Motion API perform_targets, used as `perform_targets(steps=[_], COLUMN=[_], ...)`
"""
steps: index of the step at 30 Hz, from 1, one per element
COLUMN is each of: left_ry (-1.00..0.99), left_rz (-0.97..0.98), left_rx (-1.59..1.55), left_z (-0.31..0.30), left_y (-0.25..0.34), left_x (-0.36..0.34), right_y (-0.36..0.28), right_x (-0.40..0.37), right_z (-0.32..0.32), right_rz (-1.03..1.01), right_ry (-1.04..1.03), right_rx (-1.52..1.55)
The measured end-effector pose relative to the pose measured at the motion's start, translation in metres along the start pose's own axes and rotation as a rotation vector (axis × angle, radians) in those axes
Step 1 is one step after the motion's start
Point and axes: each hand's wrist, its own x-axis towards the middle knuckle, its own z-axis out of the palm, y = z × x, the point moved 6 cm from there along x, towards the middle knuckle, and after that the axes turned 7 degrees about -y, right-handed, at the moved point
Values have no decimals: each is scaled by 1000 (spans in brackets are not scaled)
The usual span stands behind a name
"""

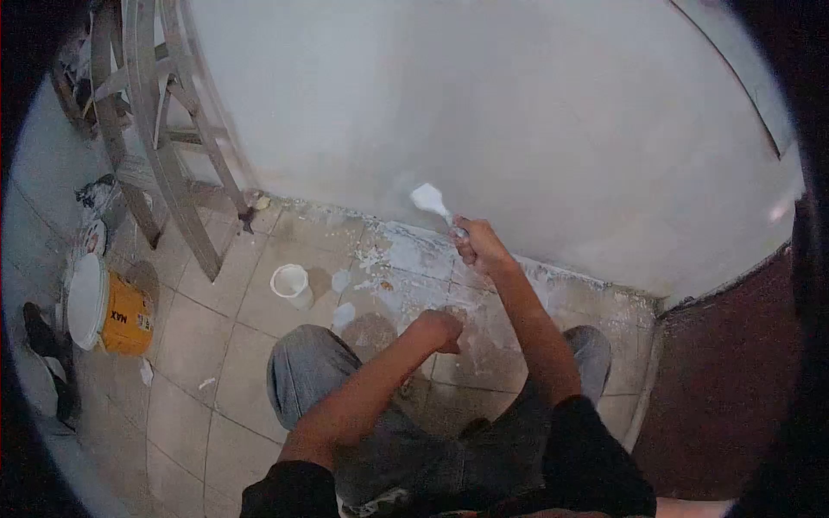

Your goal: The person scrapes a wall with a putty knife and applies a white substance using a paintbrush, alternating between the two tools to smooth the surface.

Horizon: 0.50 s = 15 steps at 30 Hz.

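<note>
My right hand (480, 245) is closed around the handle of a white paintbrush or scraper (430, 198). The frame does not show which it is. Its flared white head points up and left, close to the lower part of the pale wall (518, 112). Lower down, my left hand (436, 330) hangs over the tiled floor between my knees with its fingers curled in. Whatever those fingers hold, if anything, is hidden. On the floor to the left of my hands stands a white cup (292, 285).
White smears and flakes cover the floor tiles (414, 250) along the wall's base. At the left are a wooden ladder (168, 173) and a yellow bucket (125, 315) with a white lid. Footwear (47, 345) lies at the far left. A dark red surface (725, 380) borders the right.
</note>
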Motion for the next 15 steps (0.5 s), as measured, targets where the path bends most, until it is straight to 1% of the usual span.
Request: perform_targets(steps=[1,3,4,5,6,7,9,10,12,13,15], left_ry=[7,-9,-9,17,32,16,-7,0,1,-1,146], left_rz=[-4,-37,-43,-26,-4,3,-23,-28,-55,-53,4], left_rx=[0,21,18,24,24,15,-44,-52,-20,-32,-77], left_z=[0,0,-4,-11,-11,-8,-12,-11,0,-2,-15], left_y=[-2,-7,-8,-6,1,8,3,-2,-7,-6,3], left_x=[1,2,2,4,2,-1,-4,-4,-4,-5,-10], right_y=[-8,-46,-48,-49,-39,-22,8,1,-30,-31,-50], right_x=[-7,-24,-12,4,12,13,26,17,-22,-18,-17], right_z=[5,-5,-12,-20,-24,-29,-20,-14,-7,-13,-24], right_rz=[-4,-491,-488,-448,-396,-382,-41,-38,-279,-268,-528], right_ry=[-4,140,133,130,135,146,94,89,223,224,78], right_rx=[-6,395,395,461,532,539,198,189,314,309,574])
